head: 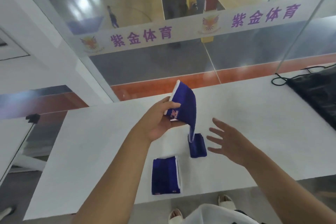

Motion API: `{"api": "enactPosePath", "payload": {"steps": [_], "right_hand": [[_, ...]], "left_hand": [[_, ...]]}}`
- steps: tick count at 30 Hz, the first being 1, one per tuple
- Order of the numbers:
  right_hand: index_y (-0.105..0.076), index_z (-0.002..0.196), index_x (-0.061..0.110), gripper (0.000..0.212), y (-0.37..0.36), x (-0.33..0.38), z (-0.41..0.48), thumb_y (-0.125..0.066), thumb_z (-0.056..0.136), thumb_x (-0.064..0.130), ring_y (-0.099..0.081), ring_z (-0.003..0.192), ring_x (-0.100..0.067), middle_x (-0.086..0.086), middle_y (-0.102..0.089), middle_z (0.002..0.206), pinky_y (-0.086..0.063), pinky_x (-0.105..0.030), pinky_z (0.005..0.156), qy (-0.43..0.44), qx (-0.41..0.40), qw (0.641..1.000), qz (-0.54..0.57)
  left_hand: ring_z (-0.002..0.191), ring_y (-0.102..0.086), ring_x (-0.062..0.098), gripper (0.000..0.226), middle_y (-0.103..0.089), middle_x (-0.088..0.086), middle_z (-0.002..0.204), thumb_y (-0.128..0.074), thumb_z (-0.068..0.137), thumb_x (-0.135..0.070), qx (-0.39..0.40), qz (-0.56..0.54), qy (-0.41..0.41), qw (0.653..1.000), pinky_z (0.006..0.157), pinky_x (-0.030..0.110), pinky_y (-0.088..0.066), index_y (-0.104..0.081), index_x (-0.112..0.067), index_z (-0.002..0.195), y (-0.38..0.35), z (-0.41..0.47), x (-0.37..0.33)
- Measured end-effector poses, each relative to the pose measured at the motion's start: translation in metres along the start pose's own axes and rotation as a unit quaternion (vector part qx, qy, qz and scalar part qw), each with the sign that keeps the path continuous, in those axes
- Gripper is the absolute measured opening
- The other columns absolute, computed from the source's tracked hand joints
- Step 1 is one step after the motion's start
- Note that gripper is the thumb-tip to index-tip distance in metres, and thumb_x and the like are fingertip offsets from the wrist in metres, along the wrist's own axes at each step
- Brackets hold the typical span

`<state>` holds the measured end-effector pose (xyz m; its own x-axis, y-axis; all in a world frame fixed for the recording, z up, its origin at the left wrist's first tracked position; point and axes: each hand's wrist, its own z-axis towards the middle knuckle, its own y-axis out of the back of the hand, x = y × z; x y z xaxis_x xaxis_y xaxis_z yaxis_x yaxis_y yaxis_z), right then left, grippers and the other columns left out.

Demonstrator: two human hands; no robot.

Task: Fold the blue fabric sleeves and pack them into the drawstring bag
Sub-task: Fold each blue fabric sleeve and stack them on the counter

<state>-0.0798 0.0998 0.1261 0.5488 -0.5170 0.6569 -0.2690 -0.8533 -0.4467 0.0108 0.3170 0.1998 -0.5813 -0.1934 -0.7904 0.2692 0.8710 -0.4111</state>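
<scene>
Blue knitted fabric with a white edge band fills my left hand: I see one blue fabric sleeve lifted above the white flat surface, the thumb on its near face beside a pale logo patch and the other fingers curled over its white-trimmed edge, so the hand pinches the cloth while its lower end droops down toward the surface. Directly under that hanging end lies a small folded blue sleeve, and whether the drooping tip touches it I cannot tell. Nearer to me, a second folded blue sleeve with a white band along its right side lies flat on the surface, apart from the small one. My right hand hovers just right of the small folded piece, palm turned leftward, fingers spread and holding nothing. At the far right edge of the surface rests the black drawstring bag, its dark cord looping beside it, well apart from all three sleeves. Beyond the surface stands a glass partition with a white banner strip bearing purple characters.
</scene>
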Motion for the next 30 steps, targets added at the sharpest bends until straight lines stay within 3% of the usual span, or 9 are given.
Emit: {"api": "enactPosePath", "payload": {"steps": [2, 4, 7, 11, 15, 20, 23, 27, 30], "right_hand": [[-0.074, 0.112, 0.019, 0.027, 0.015, 0.013, -0.003, -0.072, 0.087, 0.029, -0.064, 0.114, -0.03, -0.008, -0.069, 0.124, -0.048, -0.052, 0.101, 0.004, 0.068, 0.997, 0.042], [-0.072, 0.118, 0.012, 0.029, 0.035, 0.021, -0.005, -0.058, 0.094, 0.02, -0.069, 0.107, -0.027, -0.011, -0.071, 0.122, -0.055, -0.044, 0.092, 0.028, 0.092, 0.994, 0.047], [-0.066, 0.127, 0.009, 0.035, 0.069, 0.024, -0.004, -0.058, 0.093, 0.013, -0.07, 0.102, -0.028, -0.013, -0.071, 0.124, -0.061, -0.035, 0.078, 0.028, 0.051, 0.998, -0.009], [-0.069, 0.122, 0.007, 0.029, 0.106, 0.026, 0.004, -0.06, 0.094, 0.008, -0.072, 0.083, -0.025, -0.011, -0.075, 0.107, -0.06, -0.034, 0.068, 0.002, -0.025, 0.997, -0.073], [-0.071, 0.114, 0.005, 0.022, 0.119, 0.033, 0.007, -0.059, 0.096, 0.007, -0.072, 0.08, -0.028, -0.013, -0.076, 0.101, -0.058, -0.039, 0.069, 0.008, -0.055, 0.995, -0.08], [-0.071, 0.109, 0.005, 0.019, 0.124, 0.047, 0.007, -0.057, 0.097, 0.007, -0.068, 0.078, -0.028, -0.009, -0.073, 0.093, -0.055, -0.043, 0.075, 0.046, -0.069, 0.995, -0.046], [-0.07, 0.11, 0.004, 0.019, 0.133, 0.057, 0.003, -0.057, 0.096, 0.006, -0.068, 0.082, -0.029, -0.012, -0.073, 0.098, -0.054, -0.047, 0.08, 0.068, -0.071, 0.995, -0.021], [-0.071, 0.103, 0.009, 0.017, 0.144, 0.065, -0.011, -0.056, 0.097, 0.005, -0.072, 0.085, -0.029, -0.012, -0.076, 0.101, -0.06, -0.044, 0.075, 0.096, -0.072, 0.993, 0.008], [-0.072, 0.109, 0.008, 0.02, 0.152, 0.066, -0.02, -0.054, 0.099, 0.008, -0.073, 0.09, -0.03, -0.014, -0.076, 0.105, -0.059, -0.051, 0.084, 0.105, -0.058, 0.993, 0.017]], "left_hand": [[0.103, -0.069, 0.028, 0.034, -0.07, 0.014, 0.117, -0.059, 0.091, -0.004, 0.018, -0.029, -0.008, 0.999, 0.08, 0.045, -0.059, -0.06, -0.007, 0.125, -0.008, -0.011, 0.01], [0.103, -0.07, 0.031, 0.033, -0.07, 0.017, 0.118, -0.058, 0.092, -0.001, -0.01, -0.046, -0.004, 0.999, 0.076, 0.043, -0.061, -0.059, -0.004, 0.125, -0.011, -0.012, 0.023], [0.099, -0.071, 0.029, 0.032, -0.071, 0.02, 0.115, -0.061, 0.09, 0.001, -0.071, -0.037, 0.014, 0.997, 0.078, 0.041, -0.06, -0.058, 0.001, 0.122, -0.012, -0.003, 0.049], [0.086, -0.072, 0.023, 0.025, -0.071, 0.017, 0.102, -0.063, 0.087, 0.003, -0.179, 0.116, 0.037, 0.976, 0.08, 0.042, -0.061, -0.058, 0.001, 0.112, -0.026, 0.013, 0.08], [0.091, -0.069, 0.018, 0.051, -0.071, 0.005, 0.109, -0.06, 0.087, -0.001, -0.268, 0.296, -0.016, 0.917, 0.082, 0.039, -0.062, -0.054, -0.018, 0.135, -0.067, 0.027, 0.099], [0.125, -0.056, 0.015, 0.046, -0.057, -0.008, 0.14, -0.051, 0.1, -0.017, -0.306, 0.491, -0.121, 0.807, 0.097, 0.02, -0.04, -0.046, -0.025, 0.145, -0.132, 0.044, 0.118], [0.12, -0.062, 0.018, 0.046, -0.059, -0.005, 0.14, -0.048, 0.102, -0.018, -0.306, 0.511, -0.149, 0.789, 0.099, 0.024, -0.047, -0.043, -0.024, 0.147, -0.159, 0.051, 0.128], [0.113, -0.061, 0.004, 0.046, -0.062, -0.012, 0.134, -0.05, 0.102, -0.018, -0.262, 0.538, -0.199, 0.776, 0.077, -0.008, -0.03, -0.045, -0.027, 0.147, -0.187, 0.056, 0.152], [0.112, -0.063, 0.006, 0.042, -0.064, -0.009, 0.132, -0.055, 0.1, -0.016, -0.2, 0.555, -0.246, 0.769, 0.083, -0.007, -0.034, -0.053, -0.024, 0.141, -0.207, 0.057, 0.171]]}}
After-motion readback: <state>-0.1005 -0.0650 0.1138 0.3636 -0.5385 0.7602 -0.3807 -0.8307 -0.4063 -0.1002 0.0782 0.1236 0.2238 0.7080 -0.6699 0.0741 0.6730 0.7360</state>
